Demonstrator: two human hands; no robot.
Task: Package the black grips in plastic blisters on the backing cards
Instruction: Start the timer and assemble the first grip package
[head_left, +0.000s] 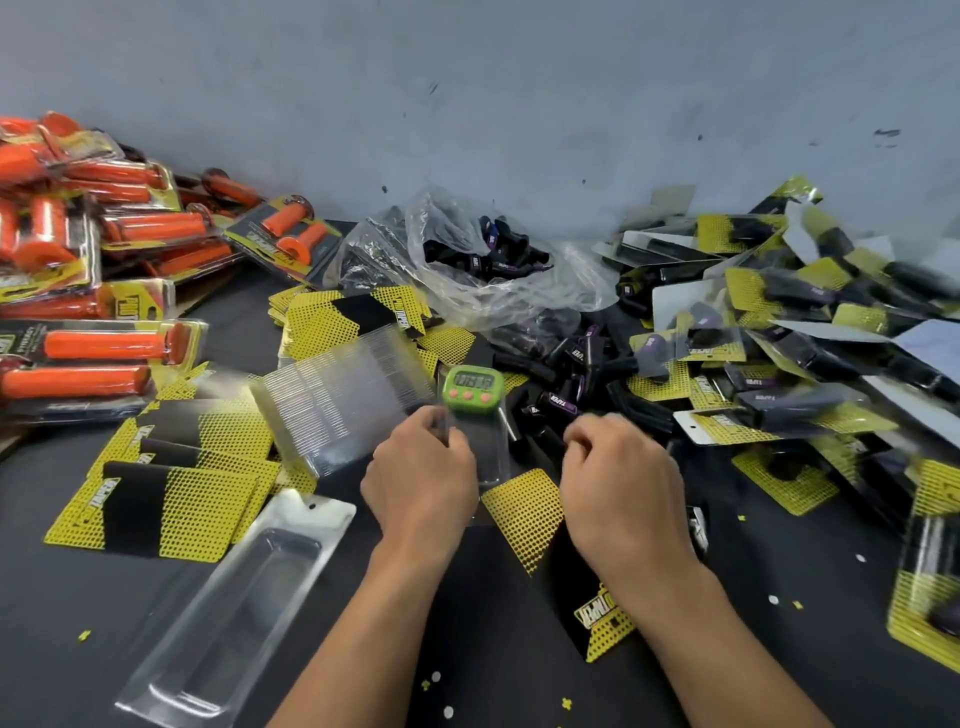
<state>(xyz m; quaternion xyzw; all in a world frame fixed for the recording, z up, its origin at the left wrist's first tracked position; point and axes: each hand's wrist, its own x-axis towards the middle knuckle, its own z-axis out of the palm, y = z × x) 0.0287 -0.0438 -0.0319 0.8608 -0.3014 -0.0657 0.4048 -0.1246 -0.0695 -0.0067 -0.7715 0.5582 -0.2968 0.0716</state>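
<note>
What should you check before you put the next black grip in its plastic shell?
1. Blister in hand: ok. The left hand pinches a clear blister.
2. Card ready: ok. A yellow-and-black backing card lies between the hands.
3. Grips close by: ok. The loose black grips are piled just beyond the hands.
4. Right hand free to pick one: cannot tell. The right hand has curled fingers, but it is blurred.
5. More blisters for later: ok. A stack of spare blisters sits beside the left hand.
</note>
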